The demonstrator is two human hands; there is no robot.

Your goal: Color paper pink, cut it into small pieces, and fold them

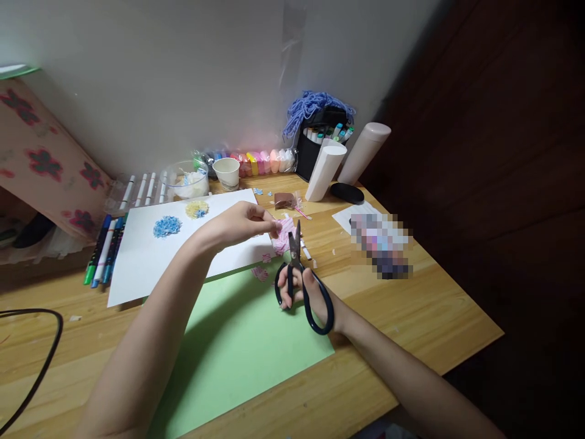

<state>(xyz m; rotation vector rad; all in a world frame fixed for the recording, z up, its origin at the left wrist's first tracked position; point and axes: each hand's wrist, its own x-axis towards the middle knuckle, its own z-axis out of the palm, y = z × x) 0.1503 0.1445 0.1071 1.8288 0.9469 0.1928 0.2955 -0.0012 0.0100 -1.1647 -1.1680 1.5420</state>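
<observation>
Between the fingertips of my left hand (244,224) is a pink striped piece of paper (284,236), pinched above the table. My right hand (315,296) grips a pair of scissors (295,253) with dark handles; the blades point up and stand apart beside the pink paper. Small pink cuttings (260,274) lie on a green sheet (247,353) below. A white sheet (228,259) partly covers the green one and bears a blue crumpled-paper cluster (167,226) and a yellow one (197,210) with some blue at its edge.
Behind stand a paper cup (226,174), a clear bowl (187,183), a black marker holder (311,152) and two pale cylinders, one a white container (325,172). Several markers (104,253) lie at left. A brown block (285,200) sits mid-table. A black cable (57,332) curves at front left.
</observation>
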